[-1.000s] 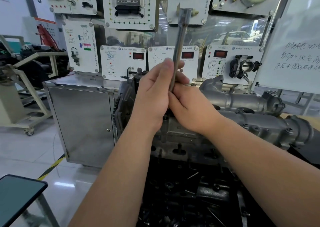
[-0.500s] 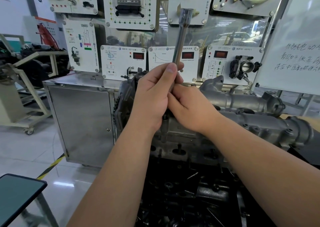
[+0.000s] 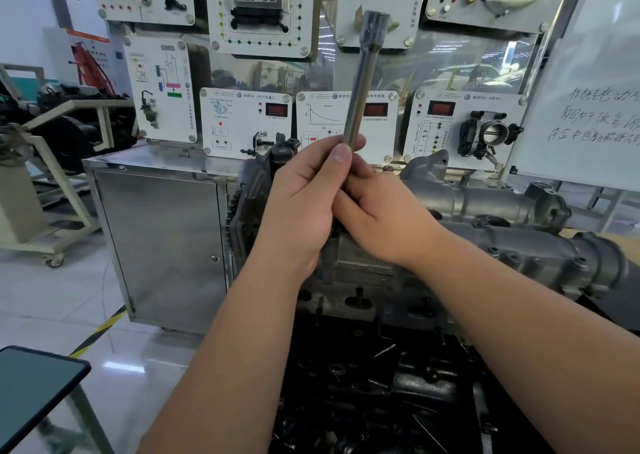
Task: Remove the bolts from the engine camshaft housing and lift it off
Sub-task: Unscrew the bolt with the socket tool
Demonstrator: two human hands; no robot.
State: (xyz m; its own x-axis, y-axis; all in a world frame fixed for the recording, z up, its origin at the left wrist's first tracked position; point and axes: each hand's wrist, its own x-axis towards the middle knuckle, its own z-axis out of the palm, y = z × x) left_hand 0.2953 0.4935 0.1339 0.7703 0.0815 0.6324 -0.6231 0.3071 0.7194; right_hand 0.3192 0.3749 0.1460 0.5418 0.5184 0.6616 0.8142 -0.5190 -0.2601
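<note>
Since a moment ago, the left hand (image 3: 301,207) has slid lower on the long socket bar (image 3: 360,82), pinching it upright with thumb and fingers. The right hand (image 3: 388,221) curls round the bar's bottom end, above the grey camshaft housing (image 3: 512,245).

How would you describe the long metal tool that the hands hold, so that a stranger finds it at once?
Start at the grey engine camshaft housing before the wall of white panels. Above its left end, the left hand and right hand meet around a long socket extension. It alone is a slim steel bar rising upright, ending in a wider socket.
</note>
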